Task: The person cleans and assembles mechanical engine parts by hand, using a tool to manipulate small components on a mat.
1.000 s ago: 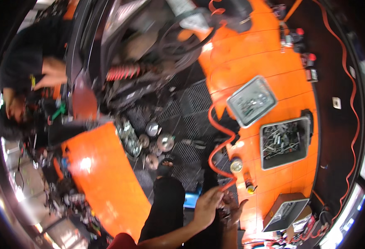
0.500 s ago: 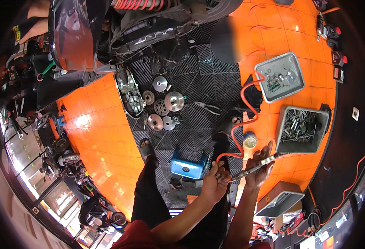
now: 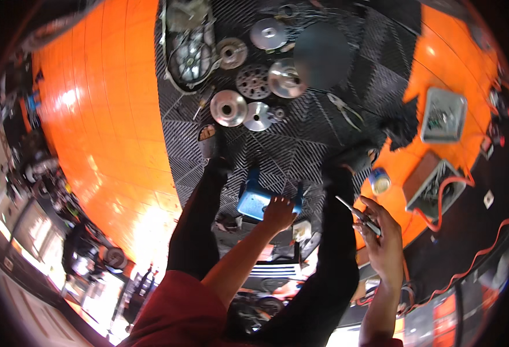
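Observation:
My left hand grips the near right edge of a small blue plastic stool between my legs, its fingers curled over the rim. To the right, my right hand holds a slim tool with a grey body and a thin, pale pointed tip; the tip points up and left. The tool's kind is not clear. Just beyond that hand stands a round tin with a blue label. Farther off, several round metal discs and pulleys, such as a shiny pulley, lie on the black ridged mat.
A metal engine cover lies at the far left of the mat, and pliers at its right. On the orange tiles at right stand a grey tray and a bin of tools. A red hose loops over the bin.
My left hand has let go of the red hose and moved left onto the stool. My right hand has moved right, now holding the slim tool upright. The view has tilted toward me.

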Demonstrator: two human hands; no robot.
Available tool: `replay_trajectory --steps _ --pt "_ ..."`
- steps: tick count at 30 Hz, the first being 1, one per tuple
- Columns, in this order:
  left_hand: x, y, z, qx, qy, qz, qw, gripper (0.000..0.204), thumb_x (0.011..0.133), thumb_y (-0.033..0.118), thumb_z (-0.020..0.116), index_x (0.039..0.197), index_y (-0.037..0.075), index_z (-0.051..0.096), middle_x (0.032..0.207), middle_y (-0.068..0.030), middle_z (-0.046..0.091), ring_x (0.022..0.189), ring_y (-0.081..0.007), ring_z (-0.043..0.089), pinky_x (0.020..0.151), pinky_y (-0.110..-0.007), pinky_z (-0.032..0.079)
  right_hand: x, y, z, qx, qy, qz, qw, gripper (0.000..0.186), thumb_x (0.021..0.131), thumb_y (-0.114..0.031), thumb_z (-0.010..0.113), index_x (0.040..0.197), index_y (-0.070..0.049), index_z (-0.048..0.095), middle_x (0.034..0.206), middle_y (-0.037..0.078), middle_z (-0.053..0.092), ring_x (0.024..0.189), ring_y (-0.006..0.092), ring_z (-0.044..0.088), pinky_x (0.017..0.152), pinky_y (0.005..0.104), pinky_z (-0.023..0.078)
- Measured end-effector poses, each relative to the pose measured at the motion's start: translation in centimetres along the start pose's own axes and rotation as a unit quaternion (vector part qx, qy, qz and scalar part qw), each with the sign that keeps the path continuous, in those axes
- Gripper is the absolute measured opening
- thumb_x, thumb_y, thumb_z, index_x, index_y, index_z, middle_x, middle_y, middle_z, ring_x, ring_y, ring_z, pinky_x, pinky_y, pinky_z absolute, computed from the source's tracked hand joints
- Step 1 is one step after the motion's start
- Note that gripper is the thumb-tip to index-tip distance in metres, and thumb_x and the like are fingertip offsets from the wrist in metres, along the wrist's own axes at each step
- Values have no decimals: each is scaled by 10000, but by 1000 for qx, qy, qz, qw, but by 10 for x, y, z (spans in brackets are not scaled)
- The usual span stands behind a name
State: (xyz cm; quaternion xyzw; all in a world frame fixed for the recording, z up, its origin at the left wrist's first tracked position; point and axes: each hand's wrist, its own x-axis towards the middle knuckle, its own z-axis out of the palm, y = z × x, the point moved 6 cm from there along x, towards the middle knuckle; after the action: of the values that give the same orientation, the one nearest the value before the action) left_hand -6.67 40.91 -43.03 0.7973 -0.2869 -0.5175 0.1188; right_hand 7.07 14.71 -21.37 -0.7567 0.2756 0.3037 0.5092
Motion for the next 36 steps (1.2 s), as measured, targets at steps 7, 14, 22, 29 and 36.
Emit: replay_trajectory --steps 7,14,22,29,36 --pt "58 -132 90 -34 -178 28 983 600 823 429 802 1283 79 644 1171 -161 685 1121 -349 648 1009 -510 470 85 23 86 -194 -127 -42 972 469 831 86 691 1276 -34 605 1070 174 613 972 339 645 822 419 521" --pt "38 -183 129 -194 -323 41 925 586 919 485 723 1275 43 577 1209 -219 629 1174 -414 614 946 -520 505 118 31 26 -306 -18 -43 951 494 886 91 576 1368 -18 582 1067 163 593 926 322 613 818 376 490" --pt "155 -159 -51 -73 187 292 935 414 943 435 708 1158 83 681 1181 -113 627 1120 -294 613 958 -461 472 103 7 25 -409 178 -11 895 500 833 63 636 1328 0 604 977 185 521 884 371 579 764 424 470" --pt "182 -178 -104 122 340 185 914 818 822 499 798 1454 60 522 1400 -137 520 1340 -300 449 1089 -502 370 44 -45 63 -422 221 -159 865 594 749 68 684 1330 -32 614 1018 171 556 951 389 598 812 448 484" --pt "213 -174 -100 170 301 108 932 881 729 454 877 1435 48 539 1317 -158 520 1298 -340 459 1103 -524 376 6 -56 96 -418 211 -315 826 627 759 21 721 1364 -59 574 1025 155 563 965 367 623 770 460 542"
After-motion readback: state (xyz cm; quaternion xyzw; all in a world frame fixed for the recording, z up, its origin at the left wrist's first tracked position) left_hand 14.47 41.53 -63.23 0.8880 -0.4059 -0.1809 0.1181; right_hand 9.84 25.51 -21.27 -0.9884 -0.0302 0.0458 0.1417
